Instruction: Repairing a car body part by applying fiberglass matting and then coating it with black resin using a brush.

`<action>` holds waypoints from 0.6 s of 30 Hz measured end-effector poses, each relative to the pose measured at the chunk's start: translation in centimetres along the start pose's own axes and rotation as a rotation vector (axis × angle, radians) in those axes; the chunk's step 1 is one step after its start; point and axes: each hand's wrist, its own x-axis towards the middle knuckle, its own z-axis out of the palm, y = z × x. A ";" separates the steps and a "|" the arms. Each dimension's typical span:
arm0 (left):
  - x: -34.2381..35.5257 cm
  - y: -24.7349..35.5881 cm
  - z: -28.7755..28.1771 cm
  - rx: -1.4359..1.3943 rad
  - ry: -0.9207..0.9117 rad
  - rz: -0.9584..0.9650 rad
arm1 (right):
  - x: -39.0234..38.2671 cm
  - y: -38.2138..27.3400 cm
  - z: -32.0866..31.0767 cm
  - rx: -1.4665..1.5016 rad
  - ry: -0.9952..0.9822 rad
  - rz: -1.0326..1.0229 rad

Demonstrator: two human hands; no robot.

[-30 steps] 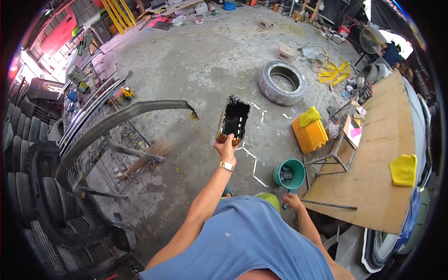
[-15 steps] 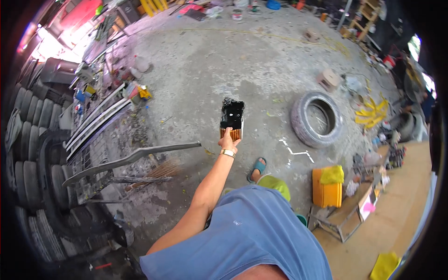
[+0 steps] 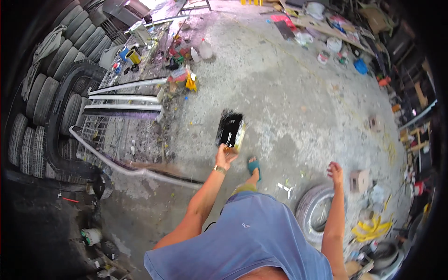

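My left hand [image 3: 224, 157] is closed on the near end of a rectangular black container [image 3: 229, 128] with a glossy dark inside and a brownish end, held out over the concrete floor. My right hand [image 3: 335, 171] is raised out to the right with its fingers apart and nothing in them, near a pale boxy object [image 3: 359, 179] on the floor beyond it. My teal-sandalled foot [image 3: 253, 165] shows beside the container.
Stacked tyres [image 3: 43, 93] and a black frame line the left, with long trim strips [image 3: 123, 106] on a mesh rack and a long curved bar [image 3: 112, 158] near my path. A tyre [image 3: 303, 210] and yellow pieces [image 3: 371, 228] lie at right; bottles [image 3: 205, 49] and clutter stand at the back.
My view has swung leftward, so the plywood board and yellow container have left the view. My right hand has risen into sight beside the tyre. My left hand still grips the black container.
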 end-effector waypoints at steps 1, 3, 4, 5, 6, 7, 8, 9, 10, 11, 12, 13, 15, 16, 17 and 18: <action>1.9 1.1 0.8 0.028 0.084 0.021 | 2.4 -0.8 1.2 -0.023 -0.070 -0.034; 5.3 3.2 1.2 0.119 0.137 -0.001 | 5.7 0.6 3.2 0.023 -0.212 -0.031; 7.6 4.2 2.8 0.133 0.052 -0.044 | 11.4 8.3 0.9 -0.254 -0.310 -0.592; 9.0 5.1 2.8 0.141 0.195 -0.008 | 11.6 9.0 4.1 -0.485 -0.394 -0.504; 10.3 5.7 3.1 0.165 0.329 0.016 | 10.0 7.1 6.8 -0.128 -0.436 0.173; 12.2 6.6 3.0 0.141 0.396 -0.026 | 8.8 5.6 8.1 -0.082 -0.447 0.335; 14.1 7.0 3.0 0.107 0.452 -0.084 | 9.3 6.7 7.6 -0.141 -0.583 0.332; 15.5 7.3 4.4 0.087 0.430 -0.090 | 10.9 11.1 5.8 -0.500 -0.616 -0.081; 16.6 8.8 5.9 0.024 0.410 -0.041 | 11.5 7.4 7.6 -0.469 -0.618 -0.101; 18.3 9.6 7.3 -0.058 0.384 -0.014 | 13.6 6.7 8.0 -0.520 -0.633 -0.157; 20.1 10.4 8.5 -0.058 0.379 -0.006 | 15.6 6.1 8.4 -0.570 -0.649 -0.212; 21.9 11.5 9.6 -0.080 0.401 0.048 | 17.7 4.9 9.2 -0.613 -0.669 -0.268; 25.6 13.5 11.0 -0.115 0.488 0.124 | 23.0 3.4 10.3 -0.701 -0.710 -0.381; 27.5 14.9 11.6 -0.125 0.559 0.152 | 26.1 2.5 11.2 -0.739 -0.735 -0.441; 28.9 16.3 12.9 -0.181 0.540 0.229 | 29.3 1.9 11.1 -0.785 -0.761 -0.494; 30.3 18.3 13.9 -0.247 0.549 0.274 | 32.4 1.3 11.0 -0.830 -0.795 -0.547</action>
